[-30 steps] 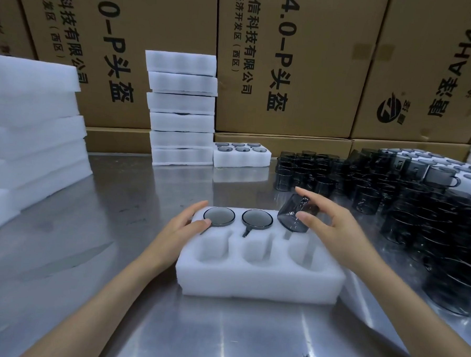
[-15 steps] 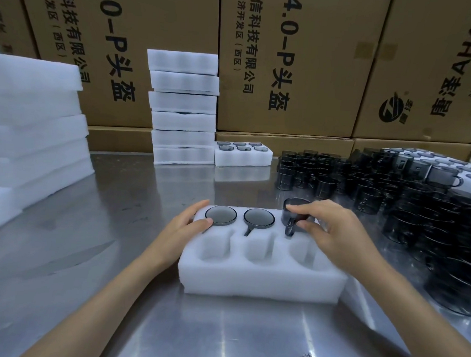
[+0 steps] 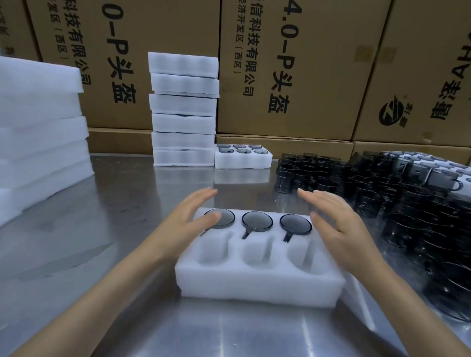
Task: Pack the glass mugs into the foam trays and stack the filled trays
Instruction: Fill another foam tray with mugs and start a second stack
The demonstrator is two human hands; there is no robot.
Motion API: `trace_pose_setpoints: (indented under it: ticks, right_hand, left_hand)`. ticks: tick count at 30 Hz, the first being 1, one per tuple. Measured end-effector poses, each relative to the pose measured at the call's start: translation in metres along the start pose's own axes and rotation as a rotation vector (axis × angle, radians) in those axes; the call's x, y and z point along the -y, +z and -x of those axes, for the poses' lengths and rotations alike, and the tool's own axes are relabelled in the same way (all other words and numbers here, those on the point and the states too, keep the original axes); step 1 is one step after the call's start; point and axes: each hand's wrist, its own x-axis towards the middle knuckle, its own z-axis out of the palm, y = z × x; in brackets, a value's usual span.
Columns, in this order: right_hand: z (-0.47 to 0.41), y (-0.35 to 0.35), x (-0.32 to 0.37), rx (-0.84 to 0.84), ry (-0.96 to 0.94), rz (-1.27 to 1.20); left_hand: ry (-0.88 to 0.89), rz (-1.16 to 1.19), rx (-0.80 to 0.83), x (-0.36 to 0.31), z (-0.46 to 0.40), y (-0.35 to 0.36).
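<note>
A white foam tray (image 3: 258, 286) lies on the steel table in front of me. Its far row holds three dark glass mugs, upside down: left mug (image 3: 224, 218), middle mug (image 3: 257, 221), right mug (image 3: 295, 224). The near row's three pockets hold nothing. My left hand (image 3: 191, 217) hovers over the tray's left end with straight fingers, its thumb over the left mug. My right hand (image 3: 338, 227) is lifted over the tray's right end, fingers straight, holding nothing.
Many loose dark mugs (image 3: 391, 197) crowd the table's right side. A stack of foam trays (image 3: 183, 110) stands at the back, with a filled tray (image 3: 242, 158) beside it. More foam (image 3: 32, 129) is piled at left. Cardboard boxes (image 3: 289, 61) wall the back.
My right hand set the third mug into the far right pocket and let go. Both hands have lifted off the tray and opened.
</note>
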Motion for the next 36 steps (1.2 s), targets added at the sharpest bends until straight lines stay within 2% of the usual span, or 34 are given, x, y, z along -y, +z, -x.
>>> trace_pose_setpoints:
  ticks: [3, 7, 9, 11, 16, 19, 22, 24, 26, 29, 33, 36]
  right_hand:
    - [0.001, 0.000, -0.004, 0.131, 0.058, 0.033]
    - [0.002, 0.002, -0.012, 0.420, 0.086, 0.077]
    - [0.002, 0.002, -0.015, 0.511, 0.106, 0.060]
    - [0.001, 0.002, -0.016, 0.545, 0.108, 0.059]
    - [-0.002, 0.001, -0.015, 0.567, 0.131, 0.060]
    - [0.001, 0.005, -0.013, 0.491, 0.158, -0.065]
    - [0.004, 0.013, -0.014, 0.220, 0.249, -0.299]
    - [0.002, 0.016, -0.023, 0.030, 0.310, -0.267]
    - [-0.001, 0.013, -0.040, -0.086, 0.404, -0.170]
    - [-0.005, 0.007, -0.068, -0.167, 0.599, -0.166]
    - [-0.016, 0.001, -0.089, -0.265, 0.684, -0.143]
    - [-0.024, 0.000, -0.098, -0.251, 0.706, -0.004]
  left_hand:
    - [0.167, -0.139, 0.050, -0.027, -0.001, 0.009]
    - [0.316, -0.474, 0.316, -0.050, -0.004, 0.043]
    - [0.327, -0.626, 0.423, -0.054, -0.007, 0.061]
    - [0.298, -0.681, 0.482, -0.055, -0.011, 0.070]
    - [0.265, -0.686, 0.483, -0.057, -0.017, 0.071]
    - [0.289, -0.703, 0.477, -0.054, -0.013, 0.072]
    - [0.287, -0.701, 0.430, -0.053, -0.007, 0.074]
    - [0.311, -0.681, 0.338, -0.055, -0.002, 0.073]
    - [0.366, -0.632, 0.189, -0.058, 0.005, 0.070]
    - [0.495, -0.615, 0.054, -0.062, 0.017, 0.064]
    - [0.657, -0.688, 0.065, -0.061, 0.028, 0.062]
    - [0.703, -0.743, 0.055, -0.048, 0.043, 0.056]
